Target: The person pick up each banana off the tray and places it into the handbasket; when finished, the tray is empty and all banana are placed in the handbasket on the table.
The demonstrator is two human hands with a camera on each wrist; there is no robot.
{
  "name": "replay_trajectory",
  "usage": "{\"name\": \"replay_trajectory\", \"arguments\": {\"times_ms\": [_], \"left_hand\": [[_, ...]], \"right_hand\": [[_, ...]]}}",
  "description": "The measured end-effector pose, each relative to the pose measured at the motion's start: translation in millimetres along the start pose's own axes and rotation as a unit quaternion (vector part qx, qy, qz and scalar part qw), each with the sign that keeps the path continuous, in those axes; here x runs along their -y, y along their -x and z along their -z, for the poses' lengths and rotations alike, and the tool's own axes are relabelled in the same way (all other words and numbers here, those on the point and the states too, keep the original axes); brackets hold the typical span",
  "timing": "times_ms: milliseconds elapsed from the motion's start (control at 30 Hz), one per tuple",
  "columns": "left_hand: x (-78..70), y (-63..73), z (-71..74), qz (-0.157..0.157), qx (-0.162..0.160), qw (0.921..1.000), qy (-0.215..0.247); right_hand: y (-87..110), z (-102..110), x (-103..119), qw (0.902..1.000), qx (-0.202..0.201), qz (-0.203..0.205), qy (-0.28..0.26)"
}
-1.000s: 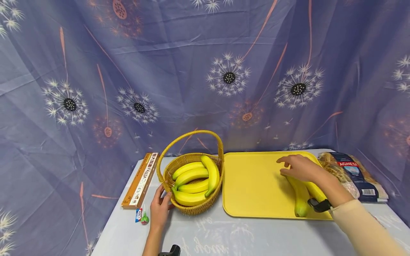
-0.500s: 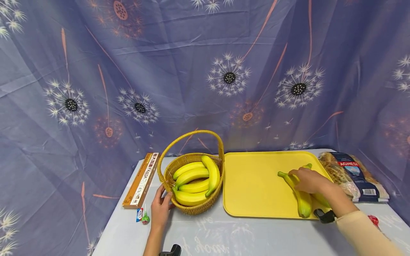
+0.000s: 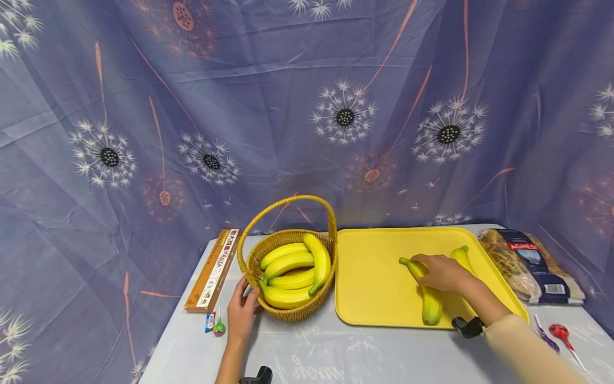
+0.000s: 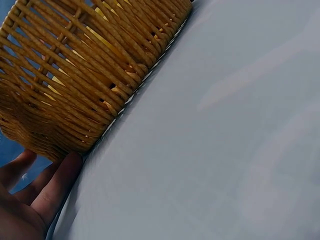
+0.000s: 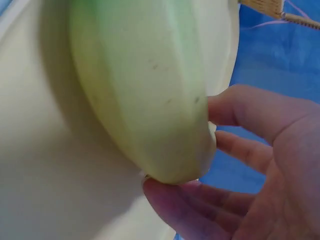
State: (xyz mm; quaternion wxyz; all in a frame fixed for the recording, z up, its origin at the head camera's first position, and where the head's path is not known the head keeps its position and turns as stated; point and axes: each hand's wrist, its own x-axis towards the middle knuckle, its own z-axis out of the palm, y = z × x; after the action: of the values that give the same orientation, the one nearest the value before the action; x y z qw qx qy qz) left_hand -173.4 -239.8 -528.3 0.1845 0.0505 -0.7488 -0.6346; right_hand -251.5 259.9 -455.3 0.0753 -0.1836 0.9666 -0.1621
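Observation:
On the yellow tray (image 3: 369,277), my right hand (image 3: 443,273) holds a yellow banana (image 3: 431,306) with a greenish tip, gripping it around the middle. The right wrist view shows thumb and fingers (image 5: 172,205) on either side of that banana. A second banana (image 3: 461,257) lies to the right, partly hidden by the hand and forearm. My left hand (image 3: 241,314) rests with its fingers against the lower left side of a wicker basket (image 3: 299,313); in the left wrist view the fingertips touch the weave. Several bananas (image 3: 289,263) lie inside the basket.
Left of the basket lies a long pasta box (image 3: 212,271), with a green lollipop (image 3: 219,328) and a small blue packet (image 3: 210,321) before it. A pasta bag (image 3: 532,266) stands beyond the tray's right edge. A red lollipop (image 3: 558,331) lies front right.
My right hand has come down onto the nearer banana, taken hold of it and shifted it left, apart from the other one. The left hand stays at the basket.

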Motion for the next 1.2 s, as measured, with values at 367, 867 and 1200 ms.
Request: {"name": "replay_trajectory", "arguments": {"times_ms": [367,867,1200], "left_hand": [[-0.8,-0.1,-0.3,0.007,-0.006,0.9999,-0.006],[-1.1,0.3,0.7,0.004,-0.013,0.9998,-0.015],[-1.1,-0.7,-0.4,0.008,-0.008,0.9999,-0.012]], "right_hand": [[-21.3,21,46,0.9994,0.000,0.033,-0.007],[-45.4,44,112,0.9965,0.013,0.080,-0.021],[-64.0,58,156,0.9928,0.037,0.112,0.017]]}}
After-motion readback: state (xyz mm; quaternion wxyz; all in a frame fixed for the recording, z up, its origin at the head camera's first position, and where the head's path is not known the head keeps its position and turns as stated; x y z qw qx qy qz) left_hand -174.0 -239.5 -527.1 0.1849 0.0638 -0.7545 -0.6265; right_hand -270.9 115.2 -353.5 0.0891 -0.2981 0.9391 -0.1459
